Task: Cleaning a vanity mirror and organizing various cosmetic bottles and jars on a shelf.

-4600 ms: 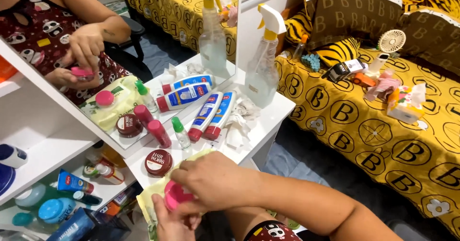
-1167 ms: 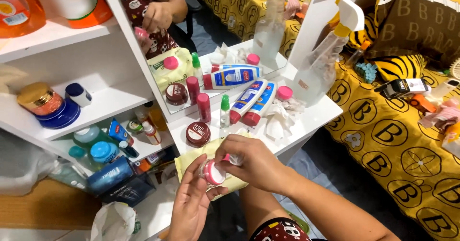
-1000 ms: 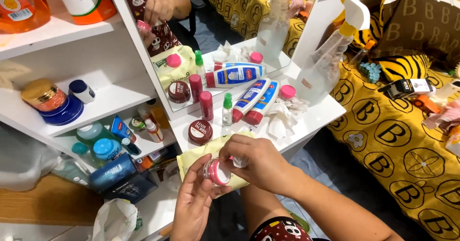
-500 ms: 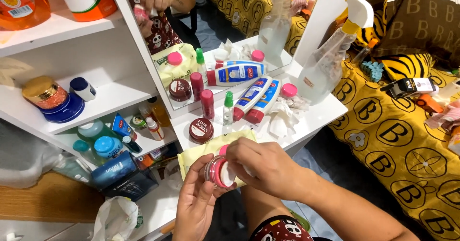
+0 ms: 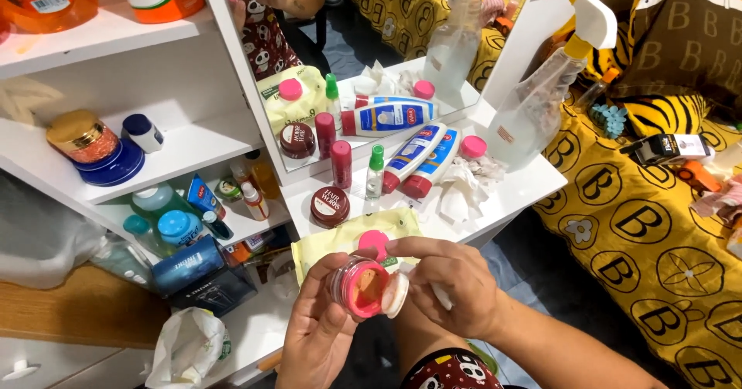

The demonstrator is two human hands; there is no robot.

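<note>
My left hand (image 5: 313, 335) holds a small pink jar (image 5: 359, 287) low in the middle, tilted so its open mouth faces me and shows an orange-pink cream. My right hand (image 5: 452, 284) pinches a white inner lid (image 5: 397, 295) at the jar's right rim. A scrap of white tissue shows between that hand's fingers. Just behind the jar lies a yellow-green wipes pack (image 5: 340, 238) with a pink flip cap (image 5: 374, 242). A loose pink lid (image 5: 472, 147) rests on the white table (image 5: 525, 192) by the spray bottle.
On the table stand a dark red jar (image 5: 329, 206), two lying tubes (image 5: 421, 157), small bottles, crumpled tissue (image 5: 464, 188) and a spray bottle (image 5: 533, 103) before a mirror (image 5: 371, 49). White shelves (image 5: 178, 153) with jars fill the left. A yellow-covered bed (image 5: 641, 226) lies right.
The jar has turned to face me. My right hand has lifted the white inner lid off its mouth to the right, baring the cream. The view shifted slightly.
</note>
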